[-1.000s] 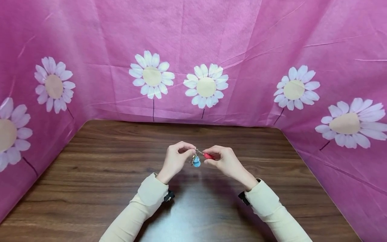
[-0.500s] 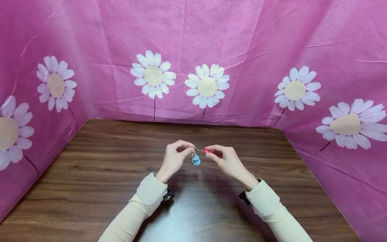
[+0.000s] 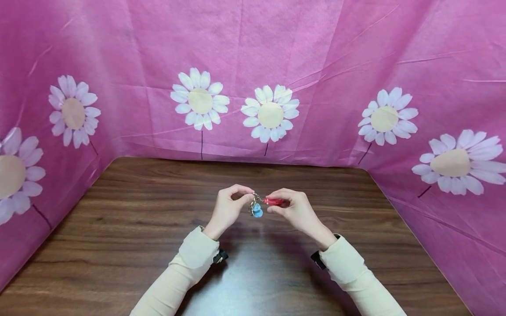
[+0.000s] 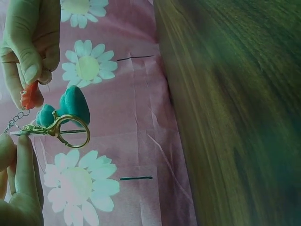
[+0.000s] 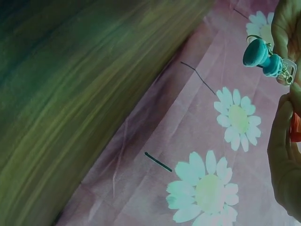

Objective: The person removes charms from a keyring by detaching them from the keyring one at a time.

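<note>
Above the table, my left hand pinches the metal end of a keychain between thumb and fingertips. A blue, rounded two-part charm hangs just under those fingertips; it looks teal in the left wrist view, beside a gold clasp with a round loop. From the same end, a short silver chain runs across to a red charm. Thumb and fingers of my right hand hold this red charm, covering part of it. In the right wrist view the red charm is mostly hidden by the hand.
The brown wooden table lies beneath both hands. A pink cloth printed with white daisies stands round its back and sides. Black bands show at both wrists, below the cream sleeves.
My right fingers have shifted on the red charm, leaving more of it visible than half a second ago. The charm has dipped slightly and the chain slants down towards it. My left hand stays nearly still.
</note>
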`<state>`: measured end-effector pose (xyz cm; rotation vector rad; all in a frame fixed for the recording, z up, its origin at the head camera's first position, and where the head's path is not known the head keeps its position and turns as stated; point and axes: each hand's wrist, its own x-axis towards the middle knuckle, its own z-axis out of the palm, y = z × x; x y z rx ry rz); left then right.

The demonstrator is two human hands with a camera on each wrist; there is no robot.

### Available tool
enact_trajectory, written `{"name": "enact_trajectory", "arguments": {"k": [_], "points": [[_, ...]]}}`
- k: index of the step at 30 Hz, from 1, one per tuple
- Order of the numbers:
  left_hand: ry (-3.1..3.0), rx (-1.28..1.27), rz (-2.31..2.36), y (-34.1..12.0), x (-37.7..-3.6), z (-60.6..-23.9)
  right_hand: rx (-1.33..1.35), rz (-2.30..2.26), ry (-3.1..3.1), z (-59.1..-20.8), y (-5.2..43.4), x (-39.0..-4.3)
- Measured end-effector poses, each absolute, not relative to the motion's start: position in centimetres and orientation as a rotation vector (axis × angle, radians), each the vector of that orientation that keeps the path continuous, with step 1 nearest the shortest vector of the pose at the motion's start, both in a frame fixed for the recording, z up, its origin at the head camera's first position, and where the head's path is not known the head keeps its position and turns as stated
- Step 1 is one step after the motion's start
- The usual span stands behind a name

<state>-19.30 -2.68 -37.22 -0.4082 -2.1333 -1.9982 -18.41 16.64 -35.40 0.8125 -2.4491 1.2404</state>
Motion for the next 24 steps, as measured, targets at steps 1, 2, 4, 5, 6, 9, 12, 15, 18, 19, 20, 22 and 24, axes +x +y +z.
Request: {"name": "enact_trajectory", "arguments": {"k": [1, 2, 4, 5, 6, 9, 12, 15, 18, 19, 20, 22, 24], "points": [[-2.124, -0.420, -1.989, -2.7, -19.3, -37.3, 0.817, 1.221, -2.441, -35.4, 16.6, -18.4], [-2.108, -0.438, -1.977, -2.7, -19.3, -37.3, 0.823, 1.203, -2.433, -35.4, 16.6, -18.4], [-2.079, -0.465, -1.962, -2.7, -19.3, -37.4, 0.825, 1.164, -2.422, -35.4, 16.5, -18.4], [-2.062, -0.487, -1.948, -2.8, -19.3, -37.5, 0.824, 1.147, -2.415, -35.4, 16.5, -18.4], [-2.051, -0.497, -1.942, -2.8, -19.3, -37.6, 0.820, 1.125, -2.412, -35.3, 16.5, -18.4], [-2.046, -0.497, -1.944, -2.9, -19.3, -37.6, 0.816, 1.064, -2.412, -35.3, 16.5, -18.3], [-2.063, -0.457, -1.971, -2.9, -19.2, -37.5, 0.818, 0.996, -2.416, -35.3, 16.5, -18.3], [-2.073, -0.411, -1.994, -2.8, -19.1, -37.3, 0.822, 0.920, -2.404, -35.3, 16.4, -18.4], [-2.066, -0.378, -2.022, -2.8, -19.2, -37.2, 0.821, 0.885, -2.386, -35.3, 16.3, -18.5], [-2.062, -0.368, -2.036, -2.8, -19.2, -37.2, 0.815, 0.891, -2.385, -35.3, 16.3, -18.5], [-2.057, -0.358, -2.047, -2.8, -19.2, -37.2, 0.809, 0.910, -2.388, -35.3, 16.3, -18.4], [-2.051, -0.341, -2.069, -2.7, -19.0, -37.0, 0.786, 0.974, -2.408, -35.3, 16.2, -18.3], [-2.051, -0.321, -2.081, -2.7, -18.5, -36.4, 0.754, 1.061, -2.433, -35.3, 16.1, -18.2]]}}
